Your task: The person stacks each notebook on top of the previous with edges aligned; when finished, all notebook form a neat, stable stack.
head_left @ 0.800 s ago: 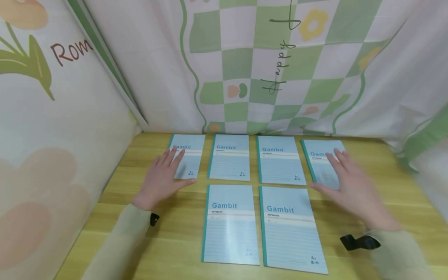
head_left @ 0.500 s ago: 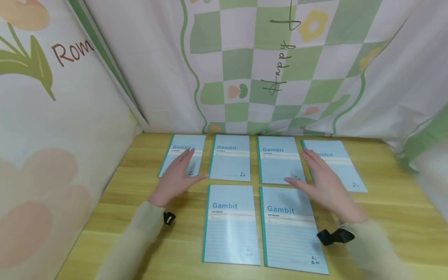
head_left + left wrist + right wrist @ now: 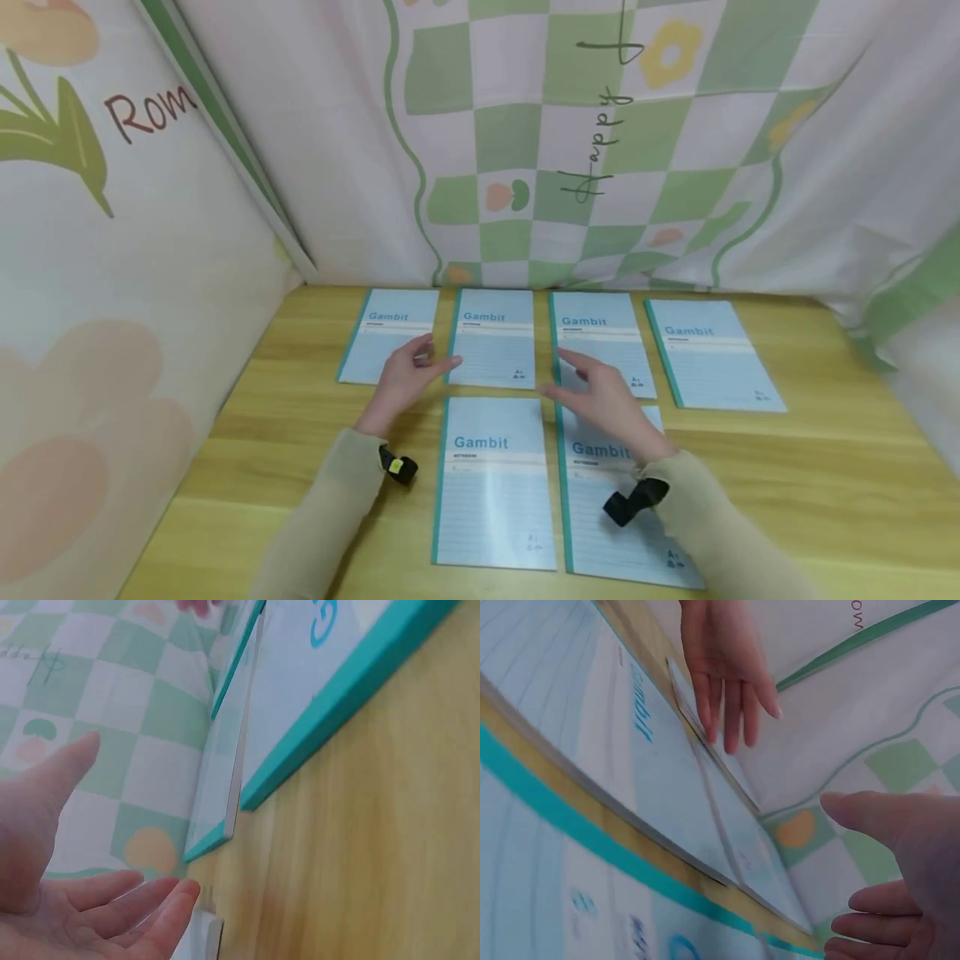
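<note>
Light-blue Gambit notebooks with teal spines lie in two rows on the table. My left hand hovers by the back-left notebook, its thumb pointing at the second back notebook. In the left wrist view its fingers are relaxed and hold nothing. My right hand is over the third back notebook and the front-right notebook, covering parts of both. The right wrist view shows its thumb and fingers apart, holding nothing. Between the forearms lies the front-left notebook.
A fourth notebook lies at the back right, slightly turned. The wood-grain table ends at a green-and-white checked curtain behind, with a flower-printed curtain on the left. Black straps circle both wrists.
Both hands have moved inward toward each other, the right one sweeping left from the back-right notebook, the left one shifting right. The notebooks stay where they were.
</note>
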`<state>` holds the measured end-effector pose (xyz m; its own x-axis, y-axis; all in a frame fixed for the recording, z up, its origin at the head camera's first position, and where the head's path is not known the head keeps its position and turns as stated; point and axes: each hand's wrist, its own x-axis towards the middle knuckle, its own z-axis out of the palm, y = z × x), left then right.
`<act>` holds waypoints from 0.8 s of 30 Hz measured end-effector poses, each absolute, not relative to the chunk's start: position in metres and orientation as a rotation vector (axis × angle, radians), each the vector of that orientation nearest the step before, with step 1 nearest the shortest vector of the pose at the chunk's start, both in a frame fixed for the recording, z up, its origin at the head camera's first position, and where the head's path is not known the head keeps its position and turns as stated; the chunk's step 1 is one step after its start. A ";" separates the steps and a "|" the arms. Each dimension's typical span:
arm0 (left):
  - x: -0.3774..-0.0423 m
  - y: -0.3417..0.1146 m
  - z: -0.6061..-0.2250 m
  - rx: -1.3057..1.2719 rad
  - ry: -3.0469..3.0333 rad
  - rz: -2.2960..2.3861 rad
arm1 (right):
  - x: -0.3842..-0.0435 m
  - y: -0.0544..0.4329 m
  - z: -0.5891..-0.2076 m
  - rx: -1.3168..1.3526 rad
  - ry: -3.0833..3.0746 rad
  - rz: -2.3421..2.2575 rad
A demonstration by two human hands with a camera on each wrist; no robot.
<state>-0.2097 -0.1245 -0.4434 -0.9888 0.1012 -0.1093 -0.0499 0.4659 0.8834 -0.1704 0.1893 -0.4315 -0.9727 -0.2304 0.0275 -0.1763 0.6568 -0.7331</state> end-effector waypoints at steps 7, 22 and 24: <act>-0.212 -0.113 -0.450 0.026 2.528 1.529 | -0.178 0.167 -0.443 -0.239 2.616 -1.403; -0.212 -0.099 -0.446 -0.112 2.487 1.749 | -0.182 0.150 -0.441 -0.046 2.465 -1.498; -0.215 -0.099 -0.447 -0.124 2.467 1.828 | -0.182 0.150 -0.442 -0.040 2.456 -1.508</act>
